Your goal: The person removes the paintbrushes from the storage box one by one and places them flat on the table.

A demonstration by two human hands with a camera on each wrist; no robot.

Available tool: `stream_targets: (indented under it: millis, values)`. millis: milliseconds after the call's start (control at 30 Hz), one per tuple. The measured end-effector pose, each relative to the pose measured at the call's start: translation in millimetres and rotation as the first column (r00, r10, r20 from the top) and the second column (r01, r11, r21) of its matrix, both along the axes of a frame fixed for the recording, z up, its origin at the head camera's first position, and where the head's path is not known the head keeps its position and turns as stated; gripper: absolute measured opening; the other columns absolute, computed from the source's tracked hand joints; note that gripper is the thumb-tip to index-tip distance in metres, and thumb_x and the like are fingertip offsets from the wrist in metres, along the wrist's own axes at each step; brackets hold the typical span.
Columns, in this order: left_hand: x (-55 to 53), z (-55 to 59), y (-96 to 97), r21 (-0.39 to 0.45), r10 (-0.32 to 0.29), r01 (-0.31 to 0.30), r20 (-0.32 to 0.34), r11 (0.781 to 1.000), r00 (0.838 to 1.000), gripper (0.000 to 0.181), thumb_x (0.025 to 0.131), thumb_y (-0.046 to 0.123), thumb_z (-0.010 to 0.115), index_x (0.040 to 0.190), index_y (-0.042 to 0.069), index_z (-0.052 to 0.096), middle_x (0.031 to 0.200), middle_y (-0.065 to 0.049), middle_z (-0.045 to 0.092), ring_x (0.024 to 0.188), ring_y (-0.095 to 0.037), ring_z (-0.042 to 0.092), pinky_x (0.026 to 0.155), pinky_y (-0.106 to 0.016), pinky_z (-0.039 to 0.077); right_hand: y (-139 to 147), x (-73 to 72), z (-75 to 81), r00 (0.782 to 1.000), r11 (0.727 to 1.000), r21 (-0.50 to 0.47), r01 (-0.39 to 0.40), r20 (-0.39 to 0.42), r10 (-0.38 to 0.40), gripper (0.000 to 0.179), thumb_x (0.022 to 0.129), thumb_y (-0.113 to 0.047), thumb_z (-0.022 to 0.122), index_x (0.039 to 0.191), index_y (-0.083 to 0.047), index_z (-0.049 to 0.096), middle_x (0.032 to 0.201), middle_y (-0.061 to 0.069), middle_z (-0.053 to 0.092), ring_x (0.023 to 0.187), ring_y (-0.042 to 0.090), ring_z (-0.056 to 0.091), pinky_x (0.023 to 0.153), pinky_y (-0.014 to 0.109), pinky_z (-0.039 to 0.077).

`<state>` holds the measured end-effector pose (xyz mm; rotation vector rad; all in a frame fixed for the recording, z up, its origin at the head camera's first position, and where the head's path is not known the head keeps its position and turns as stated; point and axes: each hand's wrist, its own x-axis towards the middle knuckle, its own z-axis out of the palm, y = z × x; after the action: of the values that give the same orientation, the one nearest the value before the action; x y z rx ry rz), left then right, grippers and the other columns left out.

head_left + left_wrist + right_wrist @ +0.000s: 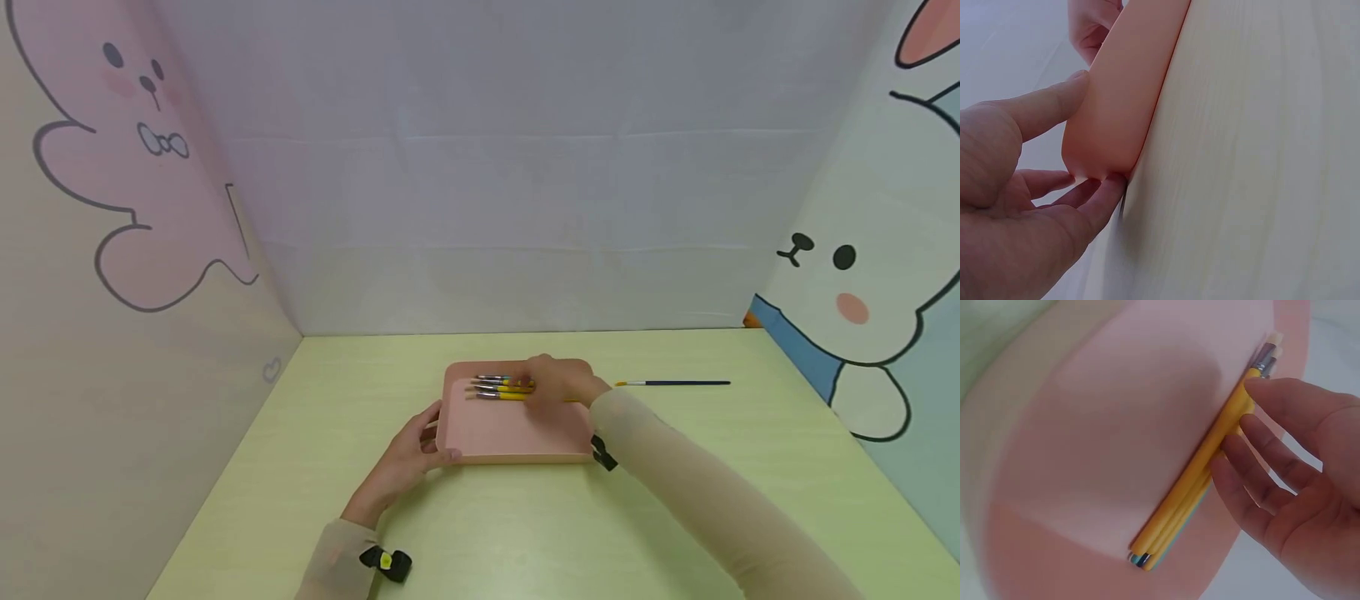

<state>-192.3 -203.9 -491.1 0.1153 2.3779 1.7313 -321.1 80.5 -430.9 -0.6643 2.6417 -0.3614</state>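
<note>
A shallow pink tray point(517, 435) lies on the table. My left hand point(408, 450) grips its near left corner; in the left wrist view the thumb presses one wall of the tray point(1125, 87) while the fingertips meet the rounded corner. Inside the tray, toward the far side, several paintbrushes point(498, 397) lie side by side, bristles to the left. Over their handles is my right hand point(551, 387). From the right wrist, the yellow-handled paintbrushes point(1194, 469) rest in a bundle on the tray floor, and the loosely bent fingers and thumb of the right hand point(1310, 456) touch along their side.
Right of the tray, a single dark-handled paintbrush point(686, 383) lies on the light wooden table point(300, 467), bristles toward the tray. A pale wall point(525, 208) stands behind the table, with cartoon-printed panels point(855, 250) at the sides. Each wrist wears a small black device point(387, 563).
</note>
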Motion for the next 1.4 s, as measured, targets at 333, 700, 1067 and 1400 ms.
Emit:
stream_targets:
  millis: [333, 700, 1067, 1400]
  values:
    - [-0.2, 2.8, 1.1, -0.019, 0.0, 0.001, 0.007, 1.0, 1.0, 0.092, 0.093, 0.015, 0.084, 0.168, 0.014, 0.031, 0.165, -0.017, 0.043, 0.141, -0.038, 0.053, 0.114, -0.052, 0.049, -2, 7.8, -4.3, 0.994, 0.996, 0.052, -0.067, -0.088, 0.071, 0.032, 0.096, -0.013, 0.076, 0.122, -0.031, 0.08, 0.112, -0.011, 0.071, 0.1, 0.015, 0.06, 0.095, 0.043, 0.052]
    - [-0.1, 4.3, 2.2, -0.027, 0.002, -0.001, 0.012, 1.0, 1.0, 0.093, 0.093, 0.015, 0.084, 0.169, 0.013, 0.03, 0.166, -0.017, 0.041, 0.143, -0.04, 0.052, 0.115, -0.052, 0.048, -2, 10.8, -10.2, 0.99, 0.983, -0.128, -0.133, -0.07, 0.124, 0.035, 0.092, 0.013, 0.073, 0.113, -0.014, 0.08, 0.104, 0.001, 0.072, 0.095, 0.02, 0.061, 0.096, 0.038, 0.057]
    - [1.2, 7.3, 1.7, -0.039, 0.009, -0.009, 0.017, 0.999, 1.0, 0.092, 0.093, 0.016, 0.084, 0.168, 0.014, 0.031, 0.165, -0.018, 0.043, 0.142, -0.039, 0.053, 0.115, -0.054, 0.048, 7, 10.1, 4.1, 0.994, 0.991, -0.085, -0.107, -0.049, 0.103, 0.037, 0.098, 0.005, 0.07, 0.119, -0.024, 0.079, 0.114, -0.004, 0.07, 0.107, 0.017, 0.061, 0.1, 0.042, 0.054]
    - [1.2, 10.9, 2.3, -0.026, 0.005, -0.005, 0.01, 1.0, 1.0, 0.092, 0.093, 0.015, 0.084, 0.168, 0.015, 0.032, 0.164, -0.018, 0.044, 0.14, -0.038, 0.055, 0.114, -0.051, 0.049, 38, 1.2, 44.0, 0.937, 0.926, -0.208, -0.316, -0.221, 0.27, 0.032, 0.092, 0.014, 0.068, 0.113, -0.008, 0.078, 0.103, 0.004, 0.074, 0.089, 0.02, 0.067, 0.082, 0.033, 0.06]
